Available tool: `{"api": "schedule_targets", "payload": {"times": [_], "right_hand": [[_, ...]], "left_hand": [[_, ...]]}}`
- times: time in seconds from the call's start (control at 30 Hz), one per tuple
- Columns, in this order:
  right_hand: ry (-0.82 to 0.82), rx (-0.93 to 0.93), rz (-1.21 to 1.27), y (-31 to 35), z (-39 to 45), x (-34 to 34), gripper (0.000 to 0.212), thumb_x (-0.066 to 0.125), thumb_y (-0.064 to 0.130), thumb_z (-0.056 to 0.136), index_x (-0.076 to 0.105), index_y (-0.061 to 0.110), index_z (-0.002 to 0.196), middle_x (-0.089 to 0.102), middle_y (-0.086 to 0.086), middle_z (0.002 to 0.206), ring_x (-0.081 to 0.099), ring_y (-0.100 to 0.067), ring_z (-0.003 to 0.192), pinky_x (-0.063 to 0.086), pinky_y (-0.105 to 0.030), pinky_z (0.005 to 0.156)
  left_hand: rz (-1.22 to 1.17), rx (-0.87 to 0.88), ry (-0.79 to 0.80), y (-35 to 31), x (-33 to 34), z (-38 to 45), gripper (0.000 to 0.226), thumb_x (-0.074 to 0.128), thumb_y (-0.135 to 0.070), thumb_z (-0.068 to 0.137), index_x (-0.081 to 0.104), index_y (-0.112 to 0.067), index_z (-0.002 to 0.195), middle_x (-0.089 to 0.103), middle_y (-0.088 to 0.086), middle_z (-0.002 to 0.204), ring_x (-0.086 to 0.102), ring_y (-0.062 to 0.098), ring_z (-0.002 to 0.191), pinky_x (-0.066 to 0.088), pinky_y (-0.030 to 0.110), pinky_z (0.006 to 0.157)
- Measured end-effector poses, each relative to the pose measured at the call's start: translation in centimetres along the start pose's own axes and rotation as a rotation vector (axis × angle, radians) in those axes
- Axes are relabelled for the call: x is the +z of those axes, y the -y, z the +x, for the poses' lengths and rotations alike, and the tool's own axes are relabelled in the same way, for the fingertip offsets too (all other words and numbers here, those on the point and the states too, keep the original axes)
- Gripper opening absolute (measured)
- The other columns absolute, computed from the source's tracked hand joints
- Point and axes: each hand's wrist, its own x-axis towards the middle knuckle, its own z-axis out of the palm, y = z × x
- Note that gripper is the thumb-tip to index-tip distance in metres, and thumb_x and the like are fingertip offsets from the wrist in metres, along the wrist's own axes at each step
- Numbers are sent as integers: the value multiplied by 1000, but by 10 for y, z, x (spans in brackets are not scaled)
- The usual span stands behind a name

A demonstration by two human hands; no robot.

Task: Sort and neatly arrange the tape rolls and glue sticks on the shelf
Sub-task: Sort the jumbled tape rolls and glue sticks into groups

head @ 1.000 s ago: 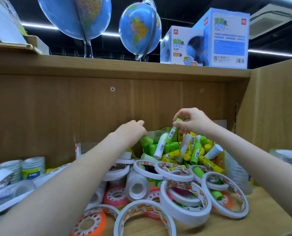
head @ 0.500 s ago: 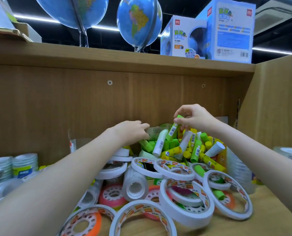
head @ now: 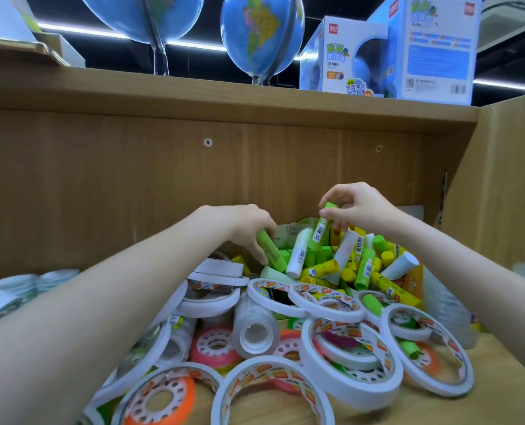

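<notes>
Head view shows the left hand [head: 243, 225] gripping one green plastic glue stick [head: 272, 251] and the right hand [head: 354, 207] pinching another barcoded green glue stick [head: 321, 230] above the heap of white tape rolls [head: 347, 357], probably to separate them.

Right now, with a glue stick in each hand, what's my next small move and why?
Probably lift both sticks clear of the pile. Your left hand grips a green stick and your right hand pinches another, both still touching the jumbled glue-stick heap.

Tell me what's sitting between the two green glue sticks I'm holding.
In the head view, a white glue stick leans between the left-hand stick and the right-hand stick.
</notes>
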Motion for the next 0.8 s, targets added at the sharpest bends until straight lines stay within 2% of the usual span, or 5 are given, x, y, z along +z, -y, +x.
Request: {"api": "schedule_targets", "payload": {"times": [0.2,0.37,0.47,0.63,0.8], "right_hand": [[11,8,-6,3,-3,0,4,68,15,83,66,17,86,71,-9,76,66,-25,64,52,-24,62],[-4,6,-7,6,-3,-4,5,68,17,83,66,16,87,71,-10,77,66,-24,63,55,-31,67],[5,8,-1,9,-4,-3,6,68,17,83,66,15,89,71,-12,78,66,-27,64,55,-31,68],[25,1,4,14,-6,1,9,68,16,83,64,14,91,71,-11,76,64,-20,59,52,-23,62],[-136,13,95,21,0,7,30,69,15,83,44,10,97,65,-6,67,56,-16,48,48,-18,53]], "left_hand": [[-497,-132,-214,6,10,2,46,73,-45,74,58,-10,101,58,-3,89,52,13,80,40,22,62],[-510,-190,-94,1,13,-4,36,75,-37,75,64,-6,91,62,-5,66,52,7,55,39,17,49],[-391,-244,-91,-11,21,-2,35,73,-38,77,58,-10,92,59,-3,75,54,11,65,40,22,52],[-282,-273,-43,-29,35,6,65,65,-44,82,36,-6,126,49,12,124,51,28,110,43,34,84],[-366,-290,-195,-9,26,-13,42,61,-43,85,54,-10,110,57,6,108,53,21,94,44,30,75]]}}
